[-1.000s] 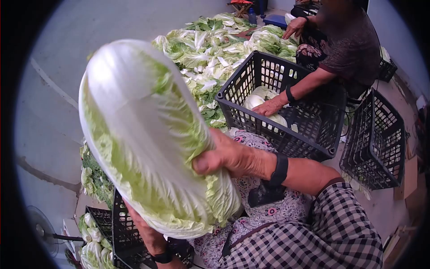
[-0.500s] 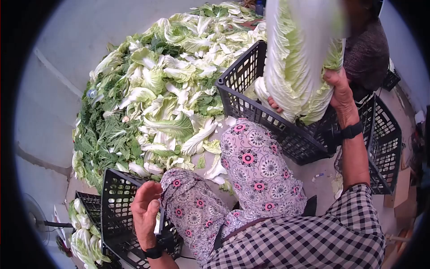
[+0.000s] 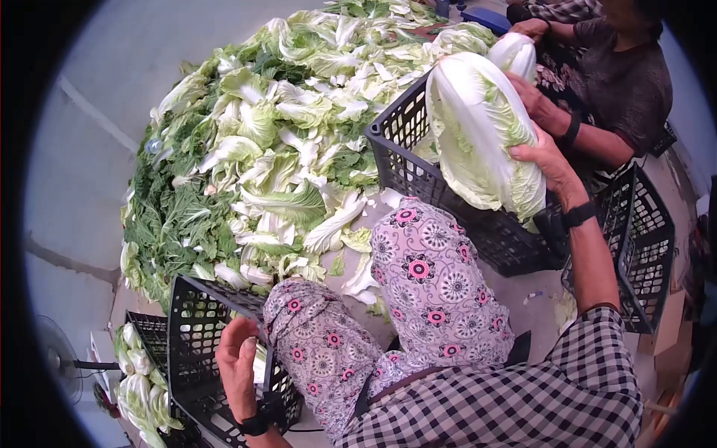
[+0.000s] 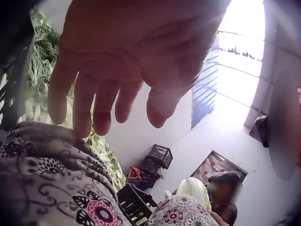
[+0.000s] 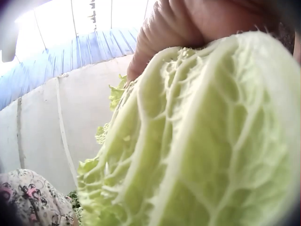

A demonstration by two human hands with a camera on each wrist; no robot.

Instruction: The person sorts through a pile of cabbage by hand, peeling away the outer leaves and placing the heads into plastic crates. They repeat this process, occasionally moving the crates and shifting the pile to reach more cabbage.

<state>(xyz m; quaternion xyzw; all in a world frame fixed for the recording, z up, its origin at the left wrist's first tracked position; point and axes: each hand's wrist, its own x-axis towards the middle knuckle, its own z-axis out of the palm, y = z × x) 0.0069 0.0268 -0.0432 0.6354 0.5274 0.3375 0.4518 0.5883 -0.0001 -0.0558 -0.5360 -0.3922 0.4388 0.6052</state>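
A large napa cabbage (image 3: 478, 127), white stem end up and slightly tilted, is gripped in my right hand (image 3: 549, 160) over a black plastic crate (image 3: 414, 172). The right wrist view shows its veined pale green leaves (image 5: 188, 141) filling the frame below the hand (image 5: 197, 23). My left hand (image 3: 237, 366) hangs beside my knee, above another black crate (image 3: 196, 328) at the lower left, and holds nothing. Its fingers (image 4: 102, 110) are spread and relaxed in the left wrist view. Across the crate, another person's hand (image 3: 532, 97) is at a second napa cabbage (image 3: 515, 54).
A broad heap of loose cabbage leaves (image 3: 284, 164) covers the floor ahead and to the left. Trimmed cabbages (image 3: 142, 396) and a fan (image 3: 56, 358) are at lower left. Another black crate (image 3: 646, 239) stands at right; the other person (image 3: 631, 89) sits at upper right.
My right hand has carried the cabbage away from me to the crate and lowered it somewhat. The left hand has come apart from the cabbage. The other person's hand has risen out of the crate.
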